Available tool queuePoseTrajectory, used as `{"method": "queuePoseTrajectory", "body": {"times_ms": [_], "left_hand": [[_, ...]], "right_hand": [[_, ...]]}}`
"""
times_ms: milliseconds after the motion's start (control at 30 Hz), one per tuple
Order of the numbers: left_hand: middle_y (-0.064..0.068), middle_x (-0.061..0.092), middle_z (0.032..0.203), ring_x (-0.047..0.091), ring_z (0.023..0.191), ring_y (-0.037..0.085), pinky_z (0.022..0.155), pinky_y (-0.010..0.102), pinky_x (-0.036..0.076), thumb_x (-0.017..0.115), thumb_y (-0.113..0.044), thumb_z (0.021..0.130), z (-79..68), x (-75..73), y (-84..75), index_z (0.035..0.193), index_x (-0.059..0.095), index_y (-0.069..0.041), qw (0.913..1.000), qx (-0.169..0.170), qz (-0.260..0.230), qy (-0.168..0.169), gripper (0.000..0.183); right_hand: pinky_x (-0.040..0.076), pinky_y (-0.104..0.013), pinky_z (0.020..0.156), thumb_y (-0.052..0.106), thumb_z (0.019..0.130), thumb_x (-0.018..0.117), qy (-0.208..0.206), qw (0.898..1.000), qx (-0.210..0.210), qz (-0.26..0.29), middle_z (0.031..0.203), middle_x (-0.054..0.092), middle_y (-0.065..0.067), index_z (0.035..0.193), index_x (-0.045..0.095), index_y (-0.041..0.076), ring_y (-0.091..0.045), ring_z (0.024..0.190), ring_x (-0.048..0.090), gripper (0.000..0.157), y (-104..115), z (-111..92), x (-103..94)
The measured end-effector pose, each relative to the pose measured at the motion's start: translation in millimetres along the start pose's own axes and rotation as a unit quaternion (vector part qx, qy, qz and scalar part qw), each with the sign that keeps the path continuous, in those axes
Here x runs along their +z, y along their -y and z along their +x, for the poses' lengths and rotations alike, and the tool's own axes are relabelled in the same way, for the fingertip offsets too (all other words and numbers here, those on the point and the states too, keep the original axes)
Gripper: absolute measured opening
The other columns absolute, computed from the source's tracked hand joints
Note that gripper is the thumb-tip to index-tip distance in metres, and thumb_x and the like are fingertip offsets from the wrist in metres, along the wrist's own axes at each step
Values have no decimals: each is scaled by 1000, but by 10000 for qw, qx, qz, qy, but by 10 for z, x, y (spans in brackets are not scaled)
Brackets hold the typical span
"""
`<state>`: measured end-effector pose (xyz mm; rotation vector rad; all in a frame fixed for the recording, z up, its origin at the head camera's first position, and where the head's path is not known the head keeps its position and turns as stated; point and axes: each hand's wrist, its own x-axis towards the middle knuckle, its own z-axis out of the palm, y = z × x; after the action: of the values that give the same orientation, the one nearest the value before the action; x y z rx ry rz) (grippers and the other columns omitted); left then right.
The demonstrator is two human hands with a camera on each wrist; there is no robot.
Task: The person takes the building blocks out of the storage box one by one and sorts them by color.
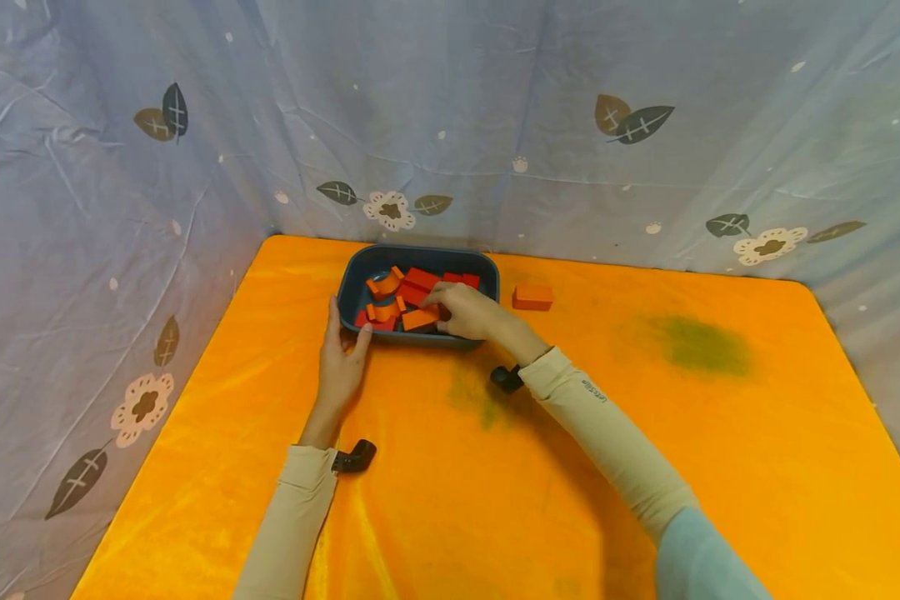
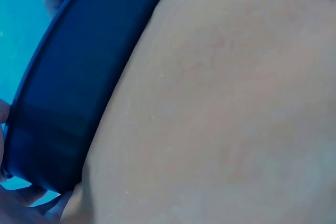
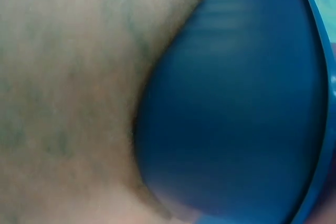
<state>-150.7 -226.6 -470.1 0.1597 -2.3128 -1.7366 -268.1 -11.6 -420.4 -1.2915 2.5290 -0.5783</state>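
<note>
A dark blue-grey plastic bin stands near the back of the orange-covered table, holding several red blocks and two orange arch-shaped pieces. My left hand grips its front left corner, thumb at the front rim and fingers along the left side. Over the bin's right half, my right hand reaches in and pinches the right end of an orange block. In the left wrist view the bin's outer wall shows, with left fingers around its lower end. The bin wall fills much of the right wrist view.
An orange rectangular block lies on the table just right of the bin. Behind and to the left hang grey curtains with leaf and flower prints. The orange cloth has a greenish patch on the right.
</note>
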Motion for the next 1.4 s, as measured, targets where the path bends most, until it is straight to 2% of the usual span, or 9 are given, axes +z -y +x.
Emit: {"method": "queuePoseTrajectory", "body": {"times_ms": [33, 100, 333, 600, 700, 967, 1133, 1267, 1400], "left_hand": [[7, 5, 164, 18, 147, 24, 113, 49, 30, 53, -24, 102, 3, 7, -1, 159, 2, -14, 10000, -15, -1, -6, 77], [3, 6, 164, 19, 147, 21, 113, 48, 31, 54, -28, 102, 27, 25, 101, 159, 2, -18, 10000, 11, 49, -56, 77], [8, 6, 164, 21, 146, 23, 113, 49, 32, 54, -26, 102, 25, 16, 98, 159, 2, -11, 10000, 78, 31, -40, 78], [16, 4, 163, 21, 146, 34, 112, 54, 29, 52, -13, 102, -69, -18, -228, 157, -1, -4, 9999, -8, -96, 127, 76], [14, 4, 163, 21, 146, 32, 113, 52, 30, 53, -12, 102, -68, -17, -233, 157, 0, -4, 9999, -25, -73, 120, 77], [7, 5, 164, 19, 147, 23, 113, 50, 30, 54, -23, 102, 31, -8, 87, 158, 1, -12, 10000, 25, 26, -50, 78], [8, 8, 164, 21, 146, 22, 113, 48, 32, 55, -29, 101, 27, 2, 107, 159, 4, -10, 9998, 77, 115, -144, 79], [10, 8, 164, 21, 147, 23, 113, 49, 32, 55, -26, 101, 26, 15, 104, 158, 4, -9, 9998, 117, 101, -120, 79], [6, 8, 164, 22, 146, 24, 113, 50, 31, 55, -24, 101, 27, 19, 117, 159, 3, -10, 9998, 127, 55, -116, 78]], "right_hand": [[50, -34, 86, 7, 91, 68, -1, 10000, 21, 49, 125, 59, -12, 128, 65, 5, -23, 94, 57, 37, -14, -12, -9], [50, -35, 88, 7, 91, 67, -16, 10000, 37, 79, 125, 58, -12, 128, 65, 5, -24, 98, 57, 37, -42, -37, -30], [50, -35, 82, 6, 90, 69, -106, 9999, -53, -54, 124, 58, -14, 126, 66, 4, -25, 97, 56, 36, -84, -151, -139], [45, -30, 71, 5, 90, 69, -319, 9994, -81, -44, 120, 60, -14, 124, 68, 3, -23, 83, 51, 34, -147, -233, -225], [48, -32, 74, 4, 89, 69, -400, 9991, -166, 45, 118, 60, -16, 122, 68, 1, -25, 86, 53, 33, -177, -266, -262], [51, -36, 88, 6, 89, 69, -463, 9988, 44, -118, 121, 59, -16, 121, 69, 1, -28, 104, 58, 33, -240, -346, -353], [51, -36, 85, 7, 89, 70, -457, 9989, 131, -53, 124, 58, -17, 121, 69, 0, -28, 100, 58, 33, -234, -399, -425], [51, -36, 79, 7, 88, 69, -499, 9984, 209, -161, 124, 58, -17, 120, 69, 0, -29, 96, 59, 33, -247, -448, -484], [52, -36, 80, 6, 87, 68, -603, 9976, 259, -229, 122, 60, -16, 119, 70, 0, -30, 103, 59, 33, -280, -492, -525]]}}
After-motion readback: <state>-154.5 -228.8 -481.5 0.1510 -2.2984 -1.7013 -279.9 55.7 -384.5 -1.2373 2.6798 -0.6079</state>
